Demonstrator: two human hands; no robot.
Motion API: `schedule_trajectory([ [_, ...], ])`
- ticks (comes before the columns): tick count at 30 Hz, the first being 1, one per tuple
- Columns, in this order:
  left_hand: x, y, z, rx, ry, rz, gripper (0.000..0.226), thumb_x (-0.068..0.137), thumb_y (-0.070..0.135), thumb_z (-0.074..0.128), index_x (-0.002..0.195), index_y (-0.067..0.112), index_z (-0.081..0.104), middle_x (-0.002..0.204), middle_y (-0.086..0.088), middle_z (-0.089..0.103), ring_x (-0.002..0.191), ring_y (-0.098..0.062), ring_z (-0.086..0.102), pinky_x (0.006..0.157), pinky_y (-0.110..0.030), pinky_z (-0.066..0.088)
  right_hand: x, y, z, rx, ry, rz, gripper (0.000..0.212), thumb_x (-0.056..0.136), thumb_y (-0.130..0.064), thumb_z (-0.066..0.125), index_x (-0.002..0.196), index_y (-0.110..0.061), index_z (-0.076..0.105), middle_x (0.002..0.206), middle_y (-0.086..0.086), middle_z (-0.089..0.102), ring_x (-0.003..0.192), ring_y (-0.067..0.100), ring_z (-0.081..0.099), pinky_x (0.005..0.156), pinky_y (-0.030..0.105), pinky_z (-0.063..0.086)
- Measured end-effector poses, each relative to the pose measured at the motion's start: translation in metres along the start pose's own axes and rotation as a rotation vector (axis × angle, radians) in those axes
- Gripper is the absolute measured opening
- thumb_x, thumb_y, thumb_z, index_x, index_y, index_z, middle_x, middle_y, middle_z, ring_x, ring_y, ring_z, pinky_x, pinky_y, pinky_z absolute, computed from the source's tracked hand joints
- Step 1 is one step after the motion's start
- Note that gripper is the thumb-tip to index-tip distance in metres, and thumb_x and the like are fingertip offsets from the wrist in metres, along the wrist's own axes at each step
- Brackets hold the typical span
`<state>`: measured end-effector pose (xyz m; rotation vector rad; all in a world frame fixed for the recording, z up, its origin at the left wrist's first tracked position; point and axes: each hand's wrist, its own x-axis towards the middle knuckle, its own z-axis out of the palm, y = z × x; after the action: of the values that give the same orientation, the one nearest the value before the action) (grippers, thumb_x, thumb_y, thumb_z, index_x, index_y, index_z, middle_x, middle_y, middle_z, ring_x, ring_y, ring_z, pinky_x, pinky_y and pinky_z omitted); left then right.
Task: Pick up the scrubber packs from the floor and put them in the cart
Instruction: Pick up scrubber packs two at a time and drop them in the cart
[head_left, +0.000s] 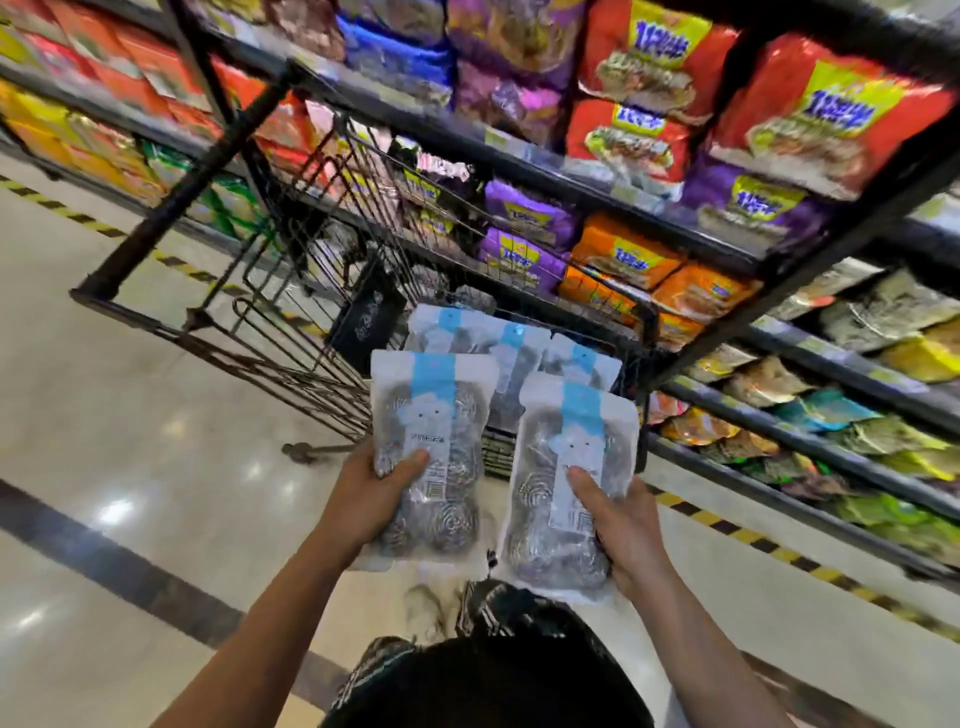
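Hands of a person fill the near centre of a head-worn view in a shop aisle, each closed around one scrubber pack. The left hand (371, 493) grips the lower left side of the left pack (431, 452), thumb across its front; the right hand (621, 525) grips the lower right side of the right pack (569, 483) the same way. Both packs are clear pouches with a pale blue strip, holding coiled steel scourers, held upright side by side and apart. Just beyond them, in the black wire cart (291, 332), more packs of the same kind (511, 343) lie flat in a loose overlapping layer at the near end of the basket. Shelves of bright snack bags (644, 78) run along the right and far sides. No packs show on the glossy floor (130, 441), though the person's body hides some of it. To finish the step well, both packs probably need carrying forward over the near rim, then lowering flat onto the layer before the fingers let go, so they do not slide off or catch on the wire.
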<state>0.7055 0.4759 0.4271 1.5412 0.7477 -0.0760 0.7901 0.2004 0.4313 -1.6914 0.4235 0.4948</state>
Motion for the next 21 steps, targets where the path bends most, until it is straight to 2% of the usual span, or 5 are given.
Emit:
schedule_trajectory([
  [4,0.056,0.022,0.004,0.031,-0.015,-0.050,0.019,0.093,0.029,0.074,0.111,0.025,0.069,0.098,0.007,0.079,0.085,-0.006,0.077,0.071,-0.021,0.061,0.048,-0.018,0.015,0.010,0.038,0.034,0.057,0.078,-0.040,0.091,0.124,-0.016,0.068,0.109,0.002,0.080,0.093,0.015,0.079,0.080,0.039,0.065],
  [7,0.104,0.039,0.006,0.082,-0.013,-0.037,0.024,0.093,0.033,0.074,0.115,0.023,0.070,0.097,0.011,0.077,0.080,0.003,0.074,0.063,-0.012,0.054,0.092,-0.042,0.029,-0.014,0.026,0.040,0.027,0.089,-0.029,0.083,0.108,-0.018,0.068,0.101,0.001,0.078,0.075,0.007,0.076,0.059,0.024,0.058],
  [15,0.240,0.070,0.008,0.128,-0.013,-0.095,0.041,0.089,0.048,0.075,0.119,0.021,0.070,0.104,0.008,0.077,0.094,-0.013,0.074,0.078,-0.032,0.058,0.221,-0.088,0.082,-0.020,0.032,0.134,0.035,0.085,-0.036,0.085,0.104,-0.031,0.056,0.105,-0.002,0.072,0.095,0.023,0.074,0.088,0.048,0.062],
  [18,0.281,0.064,0.006,0.149,-0.035,-0.129,0.051,0.085,0.053,0.076,0.125,0.023,0.068,0.111,0.006,0.076,0.100,-0.015,0.073,0.085,-0.035,0.057,0.258,-0.081,0.104,-0.101,0.059,0.169,0.074,0.074,-0.052,0.090,0.123,-0.011,0.053,0.112,0.006,0.072,0.092,0.021,0.073,0.070,0.040,0.063],
  [21,0.317,0.046,0.004,0.214,-0.042,-0.188,0.051,0.085,0.053,0.077,0.122,0.019,0.069,0.107,0.000,0.076,0.090,-0.020,0.073,0.067,-0.026,0.051,0.281,-0.063,0.123,-0.161,0.112,0.192,0.064,0.075,-0.045,0.090,0.118,-0.009,0.060,0.107,0.001,0.075,0.090,0.012,0.072,0.071,0.027,0.059],
])
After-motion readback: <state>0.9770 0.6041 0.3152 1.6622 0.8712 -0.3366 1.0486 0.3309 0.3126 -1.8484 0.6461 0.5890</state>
